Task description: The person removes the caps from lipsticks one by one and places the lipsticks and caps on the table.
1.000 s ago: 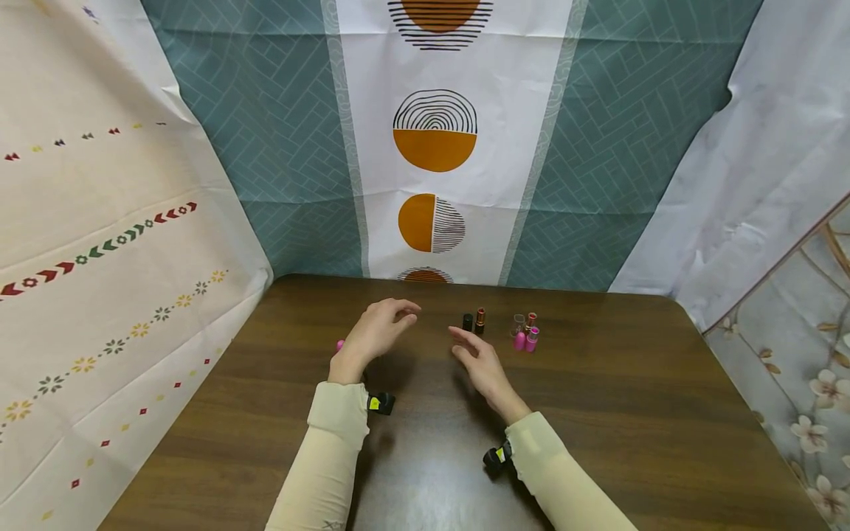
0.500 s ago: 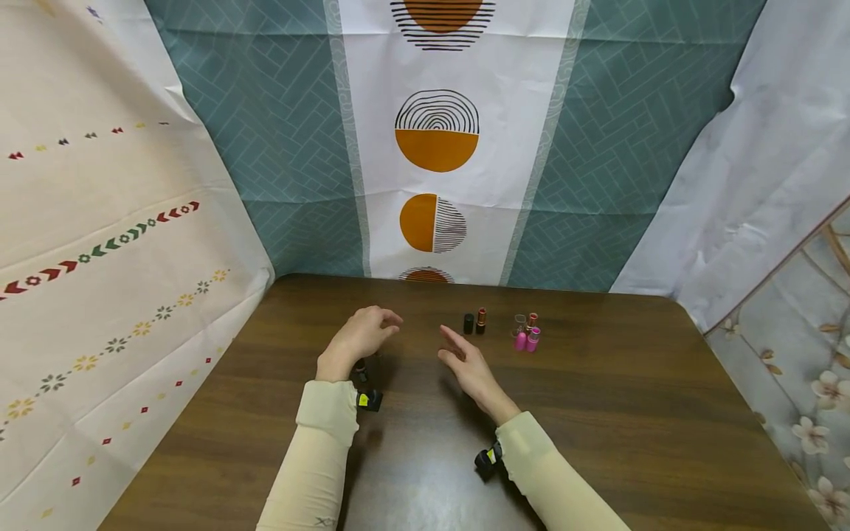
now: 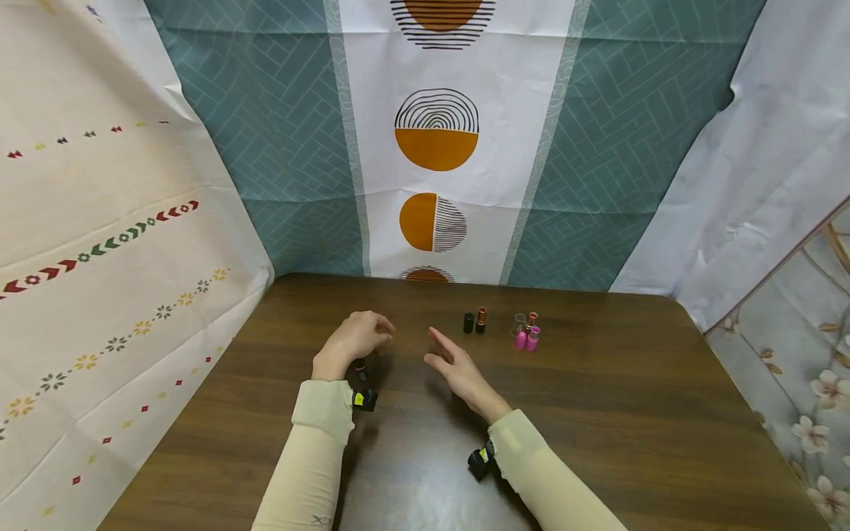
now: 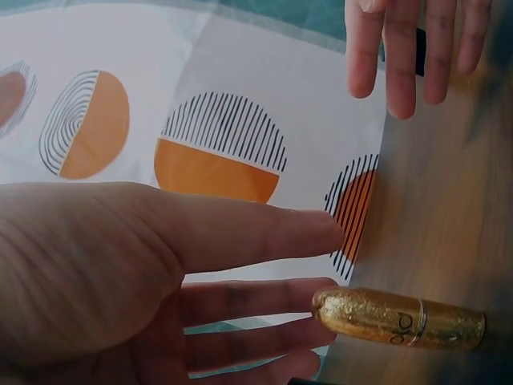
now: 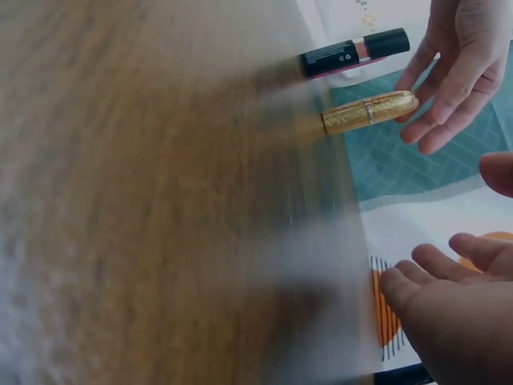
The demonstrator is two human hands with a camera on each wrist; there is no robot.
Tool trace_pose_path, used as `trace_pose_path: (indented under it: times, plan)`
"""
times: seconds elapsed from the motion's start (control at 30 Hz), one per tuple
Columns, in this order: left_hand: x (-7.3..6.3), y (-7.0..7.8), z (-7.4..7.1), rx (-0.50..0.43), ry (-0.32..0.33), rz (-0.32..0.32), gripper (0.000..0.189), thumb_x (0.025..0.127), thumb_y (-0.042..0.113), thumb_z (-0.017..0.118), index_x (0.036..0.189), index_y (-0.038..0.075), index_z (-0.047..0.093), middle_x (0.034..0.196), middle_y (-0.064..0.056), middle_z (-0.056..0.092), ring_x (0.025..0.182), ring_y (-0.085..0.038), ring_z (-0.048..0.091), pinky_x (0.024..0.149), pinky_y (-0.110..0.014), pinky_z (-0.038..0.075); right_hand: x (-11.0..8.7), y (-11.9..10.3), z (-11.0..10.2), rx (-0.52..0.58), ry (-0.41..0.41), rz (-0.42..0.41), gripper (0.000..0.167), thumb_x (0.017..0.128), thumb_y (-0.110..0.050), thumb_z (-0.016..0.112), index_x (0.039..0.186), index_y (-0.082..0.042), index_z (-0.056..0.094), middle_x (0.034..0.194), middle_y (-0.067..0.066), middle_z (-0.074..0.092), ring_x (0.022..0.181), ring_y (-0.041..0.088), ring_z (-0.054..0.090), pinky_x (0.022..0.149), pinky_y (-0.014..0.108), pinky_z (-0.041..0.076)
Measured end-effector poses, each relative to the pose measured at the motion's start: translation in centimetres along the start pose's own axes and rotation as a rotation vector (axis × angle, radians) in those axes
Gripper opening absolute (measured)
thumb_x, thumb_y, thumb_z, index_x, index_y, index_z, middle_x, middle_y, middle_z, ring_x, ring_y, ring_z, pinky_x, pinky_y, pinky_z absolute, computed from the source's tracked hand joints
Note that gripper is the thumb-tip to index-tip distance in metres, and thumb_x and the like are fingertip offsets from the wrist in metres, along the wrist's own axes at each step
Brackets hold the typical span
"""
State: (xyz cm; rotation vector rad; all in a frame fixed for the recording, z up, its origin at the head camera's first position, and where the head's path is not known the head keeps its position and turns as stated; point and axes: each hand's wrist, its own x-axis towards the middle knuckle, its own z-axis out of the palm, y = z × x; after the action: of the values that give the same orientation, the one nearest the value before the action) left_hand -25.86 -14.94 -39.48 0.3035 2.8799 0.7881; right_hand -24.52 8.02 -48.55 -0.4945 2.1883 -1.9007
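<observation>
My left hand hovers over the left half of the table, fingers fairly straight and nothing gripped. Close to its fingertips stands a gold lipstick tube; whether they touch it I cannot tell. A black lipstick tube stands beside the gold one, and in the head view it shows partly below my left wrist. My right hand is held above the middle of the table with fingers extended, thumb apart, holding nothing. Several lipsticks and caps lie beyond it: a black cap, an uncapped black-and-copper lipstick and a pink lipstick.
Next to the pink lipstick stand a pink cap, a clear cap and a reddish-gold lipstick. The brown wooden table meets a patterned cloth at its back edge.
My left hand has drifted left and slightly toward me, uncovering the black tube by the wrist. A pink tip once seen beside it is now hidden. My right hand has also shifted left.
</observation>
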Motion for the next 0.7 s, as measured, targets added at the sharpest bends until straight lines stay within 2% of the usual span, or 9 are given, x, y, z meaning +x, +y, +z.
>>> trace_pose_path:
  times: [0.3, 0.4, 0.53, 0.6, 0.7]
  plan:
    - [-0.2, -0.8, -0.4, -0.008, -0.022, 0.016, 0.023, 0.101, 0.012, 0.068, 0.122, 0.005, 0.075, 0.116, -0.011, 0.075, 0.103, -0.027, 0.070, 0.090, -0.047, 0.057, 0.4, -0.2, 0.9, -0.005, -0.082, 0.043, 0.064, 0.109, -0.017, 0.056, 0.165, -0.010, 0.028, 0.169, 0.014, 0.030, 0.154, 0.037, 0.028, 0.120, 0.059, 0.029]
    - [-0.3, -1.1, -0.4, -0.020, -0.033, 0.005, 0.024, 0.101, 0.013, 0.069, 0.122, 0.006, 0.076, 0.116, -0.011, 0.075, 0.094, -0.026, 0.070, 0.075, -0.046, 0.060, 0.6, -0.4, 1.3, -0.011, -0.093, 0.049, 0.064, 0.109, -0.018, 0.056, 0.165, -0.011, 0.028, 0.169, 0.014, 0.030, 0.154, 0.037, 0.029, 0.120, 0.058, 0.030]
    - [-0.2, -1.3, -0.5, -0.029, -0.051, -0.018, 0.027, 0.099, 0.014, 0.071, 0.124, 0.005, 0.075, 0.118, -0.013, 0.074, 0.085, -0.026, 0.069, 0.057, -0.044, 0.059, 0.6, -0.7, 1.6, -0.011, -0.099, 0.049, 0.063, 0.108, -0.017, 0.057, 0.165, -0.010, 0.029, 0.168, 0.016, 0.031, 0.153, 0.038, 0.030, 0.120, 0.059, 0.030]
    - [-0.2, -1.3, -0.5, -0.021, -0.063, -0.017, 0.029, 0.098, 0.014, 0.073, 0.126, 0.004, 0.074, 0.117, -0.013, 0.074, 0.087, -0.026, 0.070, 0.061, -0.042, 0.060, 0.7, -0.7, 1.8, -0.008, -0.107, 0.054, 0.063, 0.108, -0.017, 0.056, 0.165, -0.009, 0.029, 0.167, 0.017, 0.031, 0.153, 0.039, 0.030, 0.120, 0.059, 0.029]
    - [-0.1, -1.3, -0.3, -0.010, -0.076, -0.012, 0.033, 0.096, 0.012, 0.075, 0.127, 0.003, 0.072, 0.114, -0.012, 0.075, 0.094, -0.027, 0.071, 0.075, -0.043, 0.060, 0.8, -0.5, 2.0, -0.007, -0.120, 0.061, 0.064, 0.109, -0.016, 0.056, 0.165, -0.008, 0.027, 0.167, 0.018, 0.031, 0.153, 0.039, 0.029, 0.120, 0.060, 0.029]
